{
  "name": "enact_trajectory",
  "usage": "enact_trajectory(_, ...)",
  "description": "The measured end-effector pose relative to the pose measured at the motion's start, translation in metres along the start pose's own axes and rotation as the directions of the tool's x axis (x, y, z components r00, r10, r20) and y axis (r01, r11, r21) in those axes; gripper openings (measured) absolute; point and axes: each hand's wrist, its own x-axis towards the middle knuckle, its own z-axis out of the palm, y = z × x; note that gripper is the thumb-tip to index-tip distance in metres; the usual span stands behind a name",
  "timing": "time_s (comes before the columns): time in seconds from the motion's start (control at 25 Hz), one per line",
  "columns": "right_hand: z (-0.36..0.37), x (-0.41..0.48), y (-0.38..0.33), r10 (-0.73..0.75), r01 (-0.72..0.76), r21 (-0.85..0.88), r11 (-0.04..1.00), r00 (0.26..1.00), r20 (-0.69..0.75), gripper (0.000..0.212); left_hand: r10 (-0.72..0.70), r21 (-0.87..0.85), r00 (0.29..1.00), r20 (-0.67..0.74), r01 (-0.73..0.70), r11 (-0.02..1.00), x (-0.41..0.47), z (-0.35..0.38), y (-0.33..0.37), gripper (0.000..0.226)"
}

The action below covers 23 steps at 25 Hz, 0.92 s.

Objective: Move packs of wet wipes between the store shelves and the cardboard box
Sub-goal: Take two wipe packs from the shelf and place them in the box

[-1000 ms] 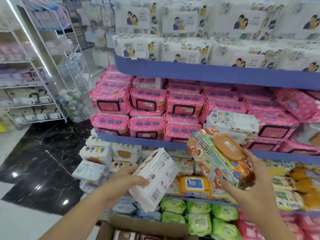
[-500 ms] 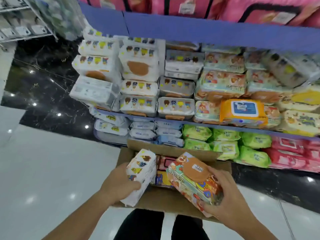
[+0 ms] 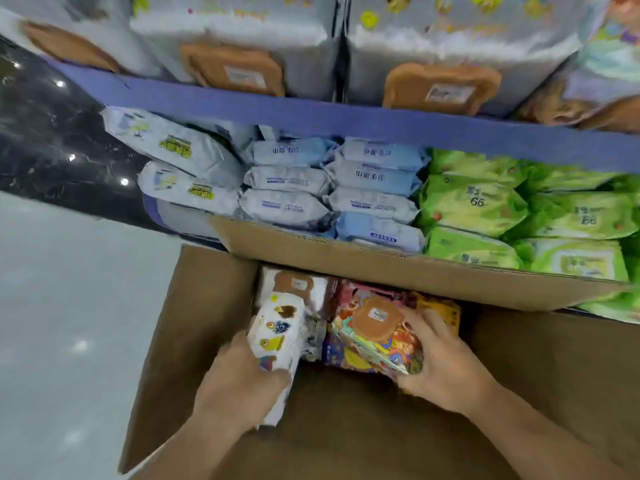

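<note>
An open cardboard box (image 3: 194, 341) sits on the floor below me, against the bottom shelf. My left hand (image 3: 239, 382) grips a white wipes pack with small cartoon animals (image 3: 277, 327), held on edge inside the box. My right hand (image 3: 446, 362) grips a colourful cartoon pack with a brown lid (image 3: 377, 330), low inside the box beside the white one. Behind them, against the far wall of the box, lie other packs: a white one with a brown lid (image 3: 298, 282) and a red and yellow one (image 3: 436, 306).
The box's far flap (image 3: 398, 268) leans toward the bottom shelf, which holds grey-white packs (image 3: 187, 168), blue packs (image 3: 374, 181) and green packs (image 3: 485, 206). A blue shelf edge (image 3: 311, 116) runs above, with brown-lidded packs on it. Glossy white and black floor lies left.
Both hands have come down from shelf height with their packs and lowered them into the box. My view has tilted down from the shelves to the box.
</note>
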Motion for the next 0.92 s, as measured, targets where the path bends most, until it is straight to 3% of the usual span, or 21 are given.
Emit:
enact_trajectory(0.08,0.02,0.04,0.017,-0.016,0.016,-0.005,1.0,1.0,-0.002,0.115,-0.033,-0.12,0.999,0.042,0.038,0.992,0.018,0.004,-0.006,0.056)
enact_trajectory(0.16,0.044,0.066,0.036,-0.036,0.037,-0.123,0.992,0.999,0.011,0.118,-0.046,-0.244,0.996,0.076,0.064,0.968,0.029,0.006,-0.011,0.046)
enact_trajectory(0.24,0.066,0.074,0.051,0.044,-0.058,-0.205,0.977,0.996,-0.075,0.112,-0.012,-0.353,0.995,0.1,0.047,0.934,0.031,0.006,-0.01,0.038)
enact_trajectory(0.36,0.083,0.084,0.042,0.317,-0.323,0.018,0.946,0.917,-0.242,0.098,0.009,-0.452,0.995,0.096,0.036,0.891,0.033,0.011,-0.003,0.04)
enact_trajectory(0.56,0.088,0.084,0.017,0.413,-0.341,0.276,0.899,0.871,-0.265,0.092,0.044,-0.491,0.995,0.093,0.008,0.871,0.032,0.029,0.009,0.041)
enact_trajectory(0.64,0.082,0.061,0.007,0.452,-0.361,0.324,0.874,0.85,-0.271,0.077,0.13,-0.398,0.989,0.063,-0.095,0.913,0.023,0.036,0.008,0.049)
enact_trajectory(0.68,0.071,0.044,-0.006,0.519,-0.367,0.484,0.794,0.825,-0.225,0.061,0.203,-0.265,0.979,0.019,-0.19,0.945,0.014,0.037,0.009,0.056)
enact_trajectory(0.72,0.055,0.028,-0.022,0.59,-0.368,0.717,0.592,0.804,-0.075,0.044,0.288,-0.076,0.958,-0.008,-0.287,0.955,0.004,0.038,0.011,0.068)
enact_trajectory(0.76,0.037,0.011,-0.042,0.573,-0.411,0.868,0.281,0.797,0.192,0.036,0.382,0.119,0.924,-0.013,-0.378,0.918,-0.005,0.038,0.013,0.082)
enact_trajectory(0.8,0.024,-0.005,-0.057,0.441,-0.455,0.89,0.022,0.804,0.4,0.038,0.447,0.293,0.895,0.004,-0.428,0.855,-0.017,0.04,0.021,0.093)
enact_trajectory(0.84,0.012,-0.019,-0.074,0.31,-0.493,0.866,-0.082,0.813,0.493,0.045,0.498,0.334,0.867,-0.005,-0.468,0.818,-0.031,0.042,0.024,0.1)
enact_trajectory(0.92,0.001,-0.036,-0.098,0.202,-0.472,0.872,-0.129,0.848,0.489,0.061,0.476,0.468,0.865,0.161,-0.491,0.735,-0.061,0.052,0.034,0.111)
